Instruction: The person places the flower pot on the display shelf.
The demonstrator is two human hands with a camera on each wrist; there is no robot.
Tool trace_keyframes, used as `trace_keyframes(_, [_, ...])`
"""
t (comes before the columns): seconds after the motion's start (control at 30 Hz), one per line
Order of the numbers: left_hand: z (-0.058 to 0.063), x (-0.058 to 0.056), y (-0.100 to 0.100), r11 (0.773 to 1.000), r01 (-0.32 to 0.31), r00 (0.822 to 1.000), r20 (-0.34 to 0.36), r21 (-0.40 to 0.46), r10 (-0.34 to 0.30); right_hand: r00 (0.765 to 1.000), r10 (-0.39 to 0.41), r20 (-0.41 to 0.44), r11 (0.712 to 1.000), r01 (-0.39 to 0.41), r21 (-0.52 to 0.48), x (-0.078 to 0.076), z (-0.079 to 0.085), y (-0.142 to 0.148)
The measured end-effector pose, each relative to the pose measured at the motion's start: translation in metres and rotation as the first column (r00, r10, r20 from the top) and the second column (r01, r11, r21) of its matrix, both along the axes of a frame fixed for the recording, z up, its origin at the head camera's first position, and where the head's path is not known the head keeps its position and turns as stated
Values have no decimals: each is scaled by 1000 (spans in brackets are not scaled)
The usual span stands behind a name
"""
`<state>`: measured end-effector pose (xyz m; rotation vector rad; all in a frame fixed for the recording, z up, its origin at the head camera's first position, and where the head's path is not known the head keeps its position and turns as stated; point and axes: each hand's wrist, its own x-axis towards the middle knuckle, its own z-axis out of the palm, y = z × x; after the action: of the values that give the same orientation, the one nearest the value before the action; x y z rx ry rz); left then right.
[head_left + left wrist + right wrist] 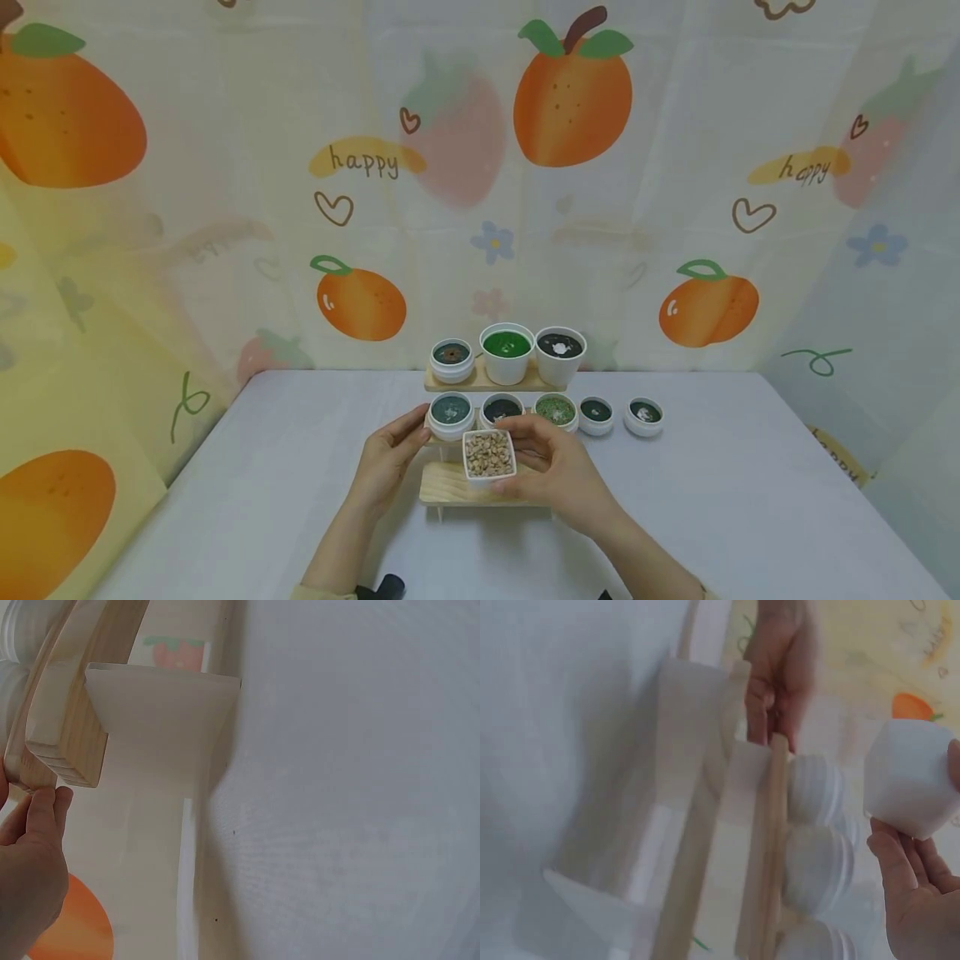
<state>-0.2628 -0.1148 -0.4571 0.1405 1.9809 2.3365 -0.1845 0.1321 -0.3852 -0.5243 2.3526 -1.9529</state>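
My right hand [566, 471] holds a small white square cup [904, 776] filled with beige pebble-like pieces [489, 454]. The cup is in front of the middle shelf and above the lowest wooden shelf [442, 485] in the head view; the right wrist view shows it apart from the boards. With its fingertips, my left hand [386, 462] grips the left end of the middle wooden shelf [34, 772], beside a round white jar [450, 429] with a teal top. Two more round jars, one dark-topped [502, 406] and one green-speckled [557, 408], share that shelf.
The top shelf [457, 386] bears a round jar [452, 372], a green-topped white cup [507, 369] and a dark-topped one [561, 367]. Two small jars, one [596, 425] nearer and another [643, 427] farther right, stand on the white table [712, 500]. A printed cloth [225, 208] hangs behind.
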Motion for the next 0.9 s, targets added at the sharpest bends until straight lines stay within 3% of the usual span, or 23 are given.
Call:
trace_keyframes(0.2, [1, 1, 0, 1000, 3, 1000, -2, -8, -3, 1000, 11, 8, 1000, -11, 2, 1, -16, -15])
trace_keyframes(0.4, [2, 2, 0, 1000, 0, 1000, -3, -23, 0, 1000, -28, -9, 999, 28, 20, 1, -27, -28])
trace_keyframes(0.57, [2, 2, 0, 1000, 3, 1000, 2, -28, -3, 997, -76, -31, 995, 78, 66, 1, -34, -38])
trace_keyframes(0.9, [2, 3, -1, 999, 6, 1000, -13, -33, -7, 994, -98, -57, 990, 103, 95, -3, -43, -48])
